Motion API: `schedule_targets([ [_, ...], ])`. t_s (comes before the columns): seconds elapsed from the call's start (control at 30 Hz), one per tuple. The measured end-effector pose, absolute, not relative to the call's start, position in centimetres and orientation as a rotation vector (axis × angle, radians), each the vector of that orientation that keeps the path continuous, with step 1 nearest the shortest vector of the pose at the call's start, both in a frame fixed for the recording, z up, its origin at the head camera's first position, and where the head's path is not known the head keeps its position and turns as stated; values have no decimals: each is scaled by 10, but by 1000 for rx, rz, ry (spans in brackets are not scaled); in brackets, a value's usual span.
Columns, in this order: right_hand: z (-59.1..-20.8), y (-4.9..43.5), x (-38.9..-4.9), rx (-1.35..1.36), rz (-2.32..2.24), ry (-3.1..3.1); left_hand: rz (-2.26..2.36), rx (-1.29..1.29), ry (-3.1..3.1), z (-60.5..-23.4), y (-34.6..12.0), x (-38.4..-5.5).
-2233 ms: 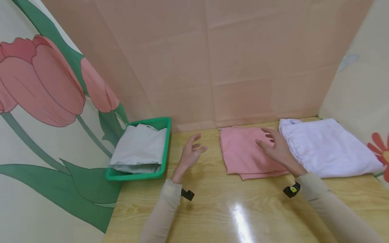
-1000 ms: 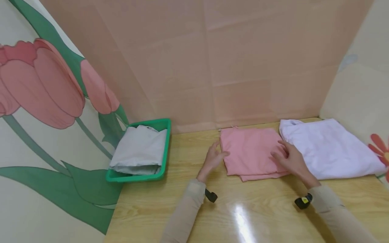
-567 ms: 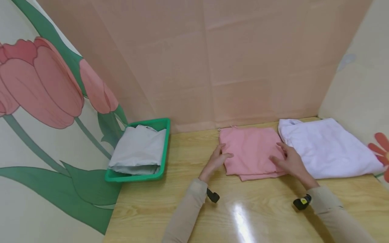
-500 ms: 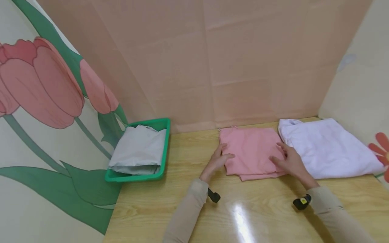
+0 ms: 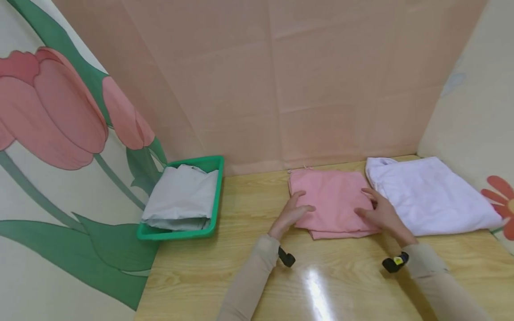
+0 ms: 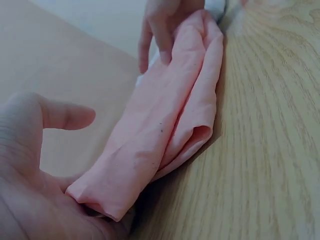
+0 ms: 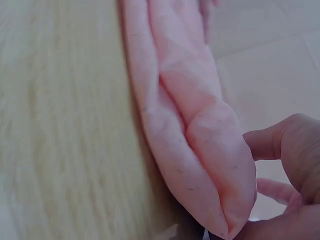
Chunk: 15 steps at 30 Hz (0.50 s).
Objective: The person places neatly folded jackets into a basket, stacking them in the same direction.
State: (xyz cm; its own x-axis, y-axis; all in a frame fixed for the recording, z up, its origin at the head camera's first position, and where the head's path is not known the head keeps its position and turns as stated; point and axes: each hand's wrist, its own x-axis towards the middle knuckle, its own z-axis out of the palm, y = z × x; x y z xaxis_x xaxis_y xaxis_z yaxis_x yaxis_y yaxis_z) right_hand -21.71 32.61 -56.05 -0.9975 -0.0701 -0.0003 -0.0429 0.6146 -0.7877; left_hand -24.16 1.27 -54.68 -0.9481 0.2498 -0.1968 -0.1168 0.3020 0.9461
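A folded pink cloth (image 5: 333,200) lies on the wooden table, between my two hands in the head view. My left hand (image 5: 290,215) is at its left edge. In the left wrist view the left thumb (image 6: 70,116) stands raised off the fabric, while the other fingers reach under the cloth's near corner and are partly hidden. At the right edge is my right hand (image 5: 381,216), thumb and fingers apart. The right wrist view has the right thumb (image 7: 265,145) against the cloth's side, with fingers low beside the corner, partly hidden by it.
To the right lies a folded white cloth (image 5: 433,196), close beside the pink one. A green tray (image 5: 218,191) at the left holds folded grey-white fabric (image 5: 182,196). A beige sheet (image 5: 281,89) hangs behind the table; flower-painted panels flank it.
My left hand has moved right, from the space beside the tray to the pink cloth's left edge. The right hand has gone from over the cloth to its right edge.
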Motion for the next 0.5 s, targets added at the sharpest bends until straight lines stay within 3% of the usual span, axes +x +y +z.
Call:
schedule_targets([
  [0.5, -560, 336, -225, -137, -1534, 2443, 1790, 187, 2253, -557, 9, -241],
])
